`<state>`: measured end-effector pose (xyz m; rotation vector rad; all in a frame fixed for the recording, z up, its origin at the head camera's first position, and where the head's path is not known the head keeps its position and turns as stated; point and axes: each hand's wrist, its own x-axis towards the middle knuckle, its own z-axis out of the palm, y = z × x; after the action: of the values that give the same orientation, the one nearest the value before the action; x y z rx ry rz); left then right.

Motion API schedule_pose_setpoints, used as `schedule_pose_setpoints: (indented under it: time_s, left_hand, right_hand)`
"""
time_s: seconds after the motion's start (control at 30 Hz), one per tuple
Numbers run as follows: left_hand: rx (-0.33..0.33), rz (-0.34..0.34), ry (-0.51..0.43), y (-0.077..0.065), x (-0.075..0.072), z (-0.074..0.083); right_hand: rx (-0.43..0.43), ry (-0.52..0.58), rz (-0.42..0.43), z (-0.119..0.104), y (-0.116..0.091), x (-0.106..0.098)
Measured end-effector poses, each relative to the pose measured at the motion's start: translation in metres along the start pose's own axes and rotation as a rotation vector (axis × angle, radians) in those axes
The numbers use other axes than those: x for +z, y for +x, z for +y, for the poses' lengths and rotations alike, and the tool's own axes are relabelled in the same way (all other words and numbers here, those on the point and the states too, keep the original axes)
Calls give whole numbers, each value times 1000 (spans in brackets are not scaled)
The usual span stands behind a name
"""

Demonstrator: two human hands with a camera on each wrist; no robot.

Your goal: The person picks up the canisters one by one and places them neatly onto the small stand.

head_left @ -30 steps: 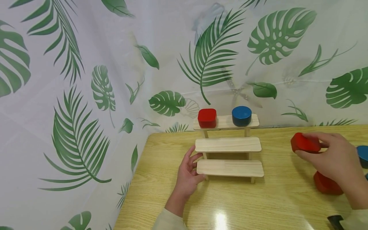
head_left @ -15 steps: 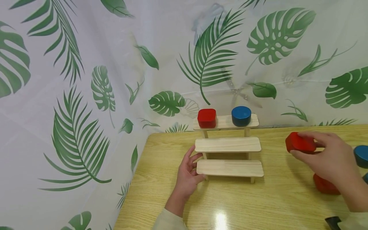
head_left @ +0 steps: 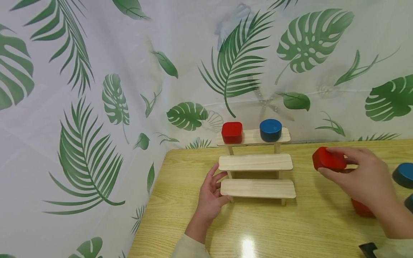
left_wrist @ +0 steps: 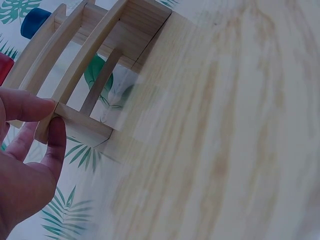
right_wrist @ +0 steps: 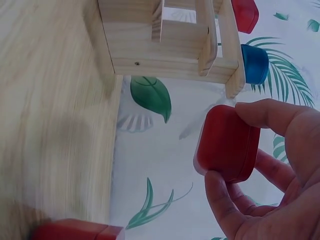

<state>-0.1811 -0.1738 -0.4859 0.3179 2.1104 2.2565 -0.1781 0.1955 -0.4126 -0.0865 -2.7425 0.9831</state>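
Observation:
A three-tier wooden display stand [head_left: 256, 162] stands on the table. My left hand [head_left: 211, 197] grips its left end, and in the left wrist view the thumb and fingers [left_wrist: 56, 145] pinch the end of one board. My right hand [head_left: 371, 175] holds a red box with rounded corners [head_left: 328, 159] between thumb and fingers, raised to the right of the stand. In the right wrist view this red box [right_wrist: 227, 145] shows its smooth, seamed side. On the top tier sit another red box [head_left: 232, 132] at left and a round blue box [head_left: 270, 130] at right. The two lower tiers are bare.
Another red box [head_left: 362, 208] lies on the table [head_left: 258, 229], partly hidden behind my right forearm. Blue boxes [head_left: 404, 175] stand at the right edge. A black object [head_left: 368, 249] shows near my right sleeve. Leaf-printed cloth [head_left: 180, 71] covers the walls behind and left.
My right hand has moved left with the red box, closer to the stand. The left hand and the stand have stayed in place.

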Motion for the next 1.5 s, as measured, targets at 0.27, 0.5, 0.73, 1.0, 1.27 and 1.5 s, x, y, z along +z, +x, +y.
schedule_pose_setpoints:
  time_s: [0.27,0.5,0.73,1.0,1.27,1.5]
  left_hand:
    - [4,1,-12,0,0,2]
    - [3,-3,-11,0,0,3]
    - [15,-6,-6,1,0,3]
    - [7,-6,-20,1,0,2]
    - [6,-12,-23,0,0,2]
    - [3,-8,-12,-1,0,3]
  right_hand:
    - [-67,50,22,-9,-2,2]
    - [-97,85,18,-21,-3,5]
    - [-132,118,28,-28,-4,8]
    - [-180,156,14,-37,-7,14]
    - [-218,171,12,-46,-9,19]
    - [-229,184,14,-52,-11,25]
